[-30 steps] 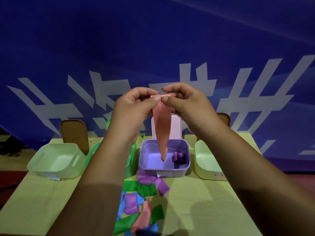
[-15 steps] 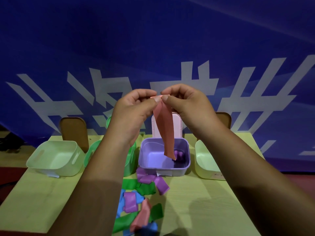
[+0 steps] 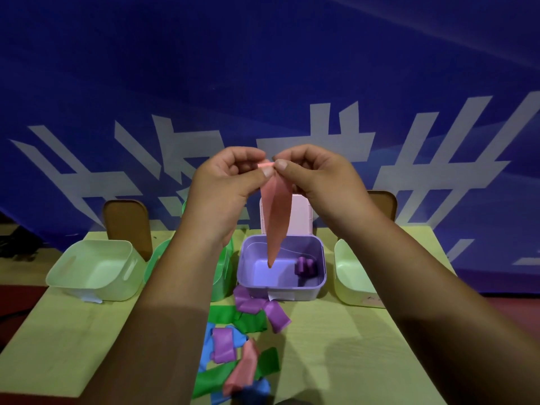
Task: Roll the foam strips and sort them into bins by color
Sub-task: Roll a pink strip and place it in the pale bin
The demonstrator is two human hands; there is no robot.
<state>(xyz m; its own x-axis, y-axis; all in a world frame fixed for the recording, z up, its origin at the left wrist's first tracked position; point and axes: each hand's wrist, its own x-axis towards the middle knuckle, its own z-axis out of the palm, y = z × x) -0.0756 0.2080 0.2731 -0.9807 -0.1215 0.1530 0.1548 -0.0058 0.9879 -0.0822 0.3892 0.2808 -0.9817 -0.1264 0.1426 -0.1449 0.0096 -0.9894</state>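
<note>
A pink foam strip (image 3: pixel 276 217) hangs down in the air in front of me, its top end pinched between the thumbs and fingers of my left hand (image 3: pixel 226 182) and my right hand (image 3: pixel 318 176). Its lower tip dangles over the purple bin (image 3: pixel 280 290), which holds a rolled purple strip (image 3: pixel 305 266). A loose pile of foam strips (image 3: pixel 239 346) in purple, green, blue and pink lies on the table below my hands. A green bin (image 3: pixel 223 273) is mostly hidden behind my left forearm.
A pale green bin (image 3: pixel 96 270) stands at the left and another pale bin (image 3: pixel 350 276) at the right, partly behind my right arm. A pink lid (image 3: pixel 301 214) stands behind the purple bin. Two brown chair backs (image 3: pixel 125 223) stand at the table's far edge, before a blue banner.
The hanging strip has swung and twisted slightly, its tip back toward the left. Both hands keep pinching its top end at the same height.
</note>
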